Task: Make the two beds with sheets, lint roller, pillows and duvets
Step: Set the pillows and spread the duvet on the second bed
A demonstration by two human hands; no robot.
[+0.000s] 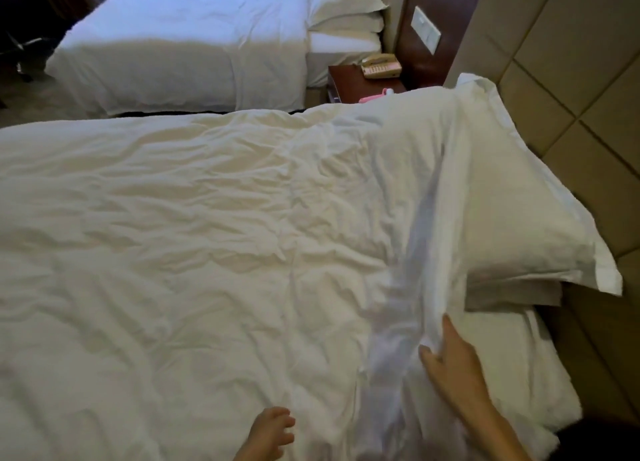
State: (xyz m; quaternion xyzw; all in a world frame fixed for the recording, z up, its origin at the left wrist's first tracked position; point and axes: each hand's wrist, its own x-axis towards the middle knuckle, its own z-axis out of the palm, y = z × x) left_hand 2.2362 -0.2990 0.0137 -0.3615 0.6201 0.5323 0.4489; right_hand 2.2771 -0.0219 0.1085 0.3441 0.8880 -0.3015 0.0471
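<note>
A wrinkled white duvet [207,253] covers the near bed. My right hand [450,360] grips the duvet's top edge just below two stacked white pillows [512,218] at the headboard end. My left hand [270,433] rests on the duvet near the bed's front edge, fingers loosely curled and holding nothing. The far bed [180,48] is covered by a smooth white duvet, with stacked pillows [343,7] at its head. A pink object [375,95], possibly the lint roller, lies on the nightstand, partly hidden by the duvet.
A dark wooden nightstand [346,76] stands between the beds with a beige telephone [379,66] on it. A padded beige headboard wall [571,80] runs along the right. A wall switch plate [426,28] is above the nightstand. Carpet lies at the far left.
</note>
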